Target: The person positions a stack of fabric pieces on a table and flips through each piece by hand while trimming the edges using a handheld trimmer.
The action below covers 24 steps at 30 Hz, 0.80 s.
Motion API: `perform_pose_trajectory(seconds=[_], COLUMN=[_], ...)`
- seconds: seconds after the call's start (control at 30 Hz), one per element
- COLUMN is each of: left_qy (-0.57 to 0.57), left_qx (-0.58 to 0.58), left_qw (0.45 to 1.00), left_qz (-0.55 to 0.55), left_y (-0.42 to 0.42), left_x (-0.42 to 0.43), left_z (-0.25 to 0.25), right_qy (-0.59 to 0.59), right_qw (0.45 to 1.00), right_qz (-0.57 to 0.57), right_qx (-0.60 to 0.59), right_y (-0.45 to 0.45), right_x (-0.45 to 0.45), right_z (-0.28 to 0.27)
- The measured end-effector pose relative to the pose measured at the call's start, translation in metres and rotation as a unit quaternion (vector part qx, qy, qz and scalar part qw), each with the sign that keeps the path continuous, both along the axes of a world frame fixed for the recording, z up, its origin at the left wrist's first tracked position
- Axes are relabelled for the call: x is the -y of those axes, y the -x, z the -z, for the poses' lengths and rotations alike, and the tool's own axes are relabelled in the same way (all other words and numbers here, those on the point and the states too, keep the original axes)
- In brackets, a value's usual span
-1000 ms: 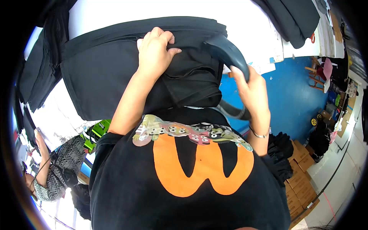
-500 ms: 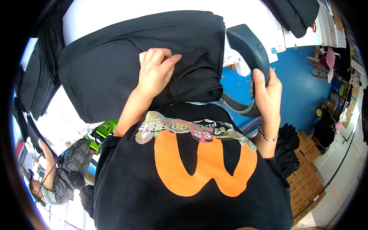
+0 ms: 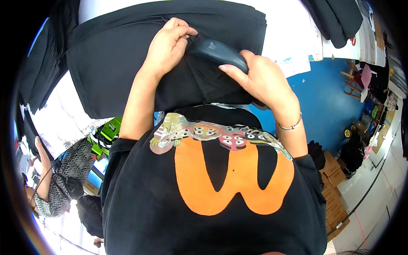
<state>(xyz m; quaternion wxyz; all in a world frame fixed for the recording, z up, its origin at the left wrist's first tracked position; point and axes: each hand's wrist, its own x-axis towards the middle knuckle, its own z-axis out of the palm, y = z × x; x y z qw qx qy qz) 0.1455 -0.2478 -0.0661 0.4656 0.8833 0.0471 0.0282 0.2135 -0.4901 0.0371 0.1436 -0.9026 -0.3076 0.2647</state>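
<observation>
A stack of black cloth pieces (image 3: 114, 63), probably trousers or panels, lies on the white table before me. My left hand (image 3: 170, 46) is closed, with thumb and forefinger pinching a bit of the top cloth. Wrapped around a dark blue-grey handheld device (image 3: 214, 52) is my right hand (image 3: 261, 78), a bangle on its wrist. The device's head rests at or just above the cloth, close beside my left fingertips; I cannot tell whether it touches. Its hose is mostly hidden under my right hand and the cloth.
More black cloth hangs over the table (image 3: 59, 114) at left and lies folded (image 3: 335, 21) at top right. A person in a patterned top (image 3: 76, 165) works at lower left. Cardboard boxes (image 3: 335, 208) are stacked on the right, beside the blue floor (image 3: 327, 85).
My right hand has brought the device from right of the cloth leftward onto it, beside my left hand. My left hand has moved slightly up, and the view has shifted.
</observation>
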Motion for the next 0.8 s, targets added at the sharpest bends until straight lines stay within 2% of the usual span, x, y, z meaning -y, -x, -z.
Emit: perform_pose_trajectory(seconds=[0.1, 0.17, 0.23, 0.3, 0.33, 0.4, 0.43, 0.47, 0.5, 0.53, 0.57, 0.63, 0.67, 0.7, 0.77, 0.8], left_qy=[0.016, 0.002, -0.011, -0.092, -0.091, -0.288, -0.29, -0.35, -0.403, -0.379, -0.346, -0.292, -0.281, -0.271, -0.223, -0.228], left_qx=[0.028, 0.027, 0.029, 0.007, 0.015, -0.087, -0.076, 0.023, 0.12, 0.173, 0.171, 0.172, 0.135, 0.101, 0.0, -0.002], left_qw=[0.999, 1.0, 1.0, 0.996, 0.996, 0.954, 0.954, 0.936, 0.907, 0.909, 0.922, 0.94, 0.95, 0.957, 0.975, 0.974], left_qz=[0.006, -0.001, -0.002, -0.014, -0.009, 0.003, 0.01, 0.014, 0.015, 0.016, 0.034, 0.033, 0.013, -0.002, 0.02, 0.016], left_y=[0.001, 0.002, 0.0, -0.004, -0.01, -0.025, -0.029, -0.031, -0.034, -0.04, -0.046, -0.057, -0.061, -0.066, -0.074, -0.075], left_x=[-0.002, 0.001, 0.004, 0.01, 0.015, 0.026, 0.028, 0.032, 0.037, 0.045, 0.056, 0.079, 0.089, 0.095, 0.098, 0.098], left_z=[0.003, 0.004, 0.002, -0.003, -0.011, -0.029, -0.028, -0.023, -0.017, -0.011, -0.002, 0.015, 0.018, 0.016, 0.007, 0.004], right_qy=[-0.003, 0.014, 0.026, 0.03, 0.0, -0.037, -0.057, -0.073, -0.133, -0.215, -0.294, -0.316, -0.343, -0.336, -0.273, -0.263], right_qw=[0.999, 0.992, 0.995, 0.997, 0.999, 0.998, 0.997, 0.994, 0.987, 0.969, 0.943, 0.863, 0.843, 0.844, 0.881, 0.89], right_qz=[-0.006, 0.053, 0.054, 0.051, 0.049, 0.043, 0.034, 0.05, 0.074, 0.117, 0.158, 0.373, 0.399, 0.406, 0.373, 0.352], right_qx=[-0.039, -0.115, -0.083, -0.04, 0.002, -0.023, -0.03, -0.071, -0.045, -0.019, 0.003, -0.129, -0.11, -0.095, -0.103, -0.126], right_y=[0.006, 0.014, 0.026, 0.037, 0.043, 0.056, 0.065, 0.072, 0.083, 0.091, 0.097, 0.101, 0.094, 0.079, 0.042, 0.023], right_x=[0.024, 0.063, 0.062, 0.035, 0.018, 0.011, 0.015, 0.029, 0.051, 0.071, 0.09, 0.121, 0.129, 0.125, 0.115, 0.101], right_z=[-0.01, -0.011, -0.014, -0.009, -0.005, 0.004, 0.005, -0.003, 0.001, 0.008, 0.011, 0.003, 0.009, 0.004, 0.017, 0.03])
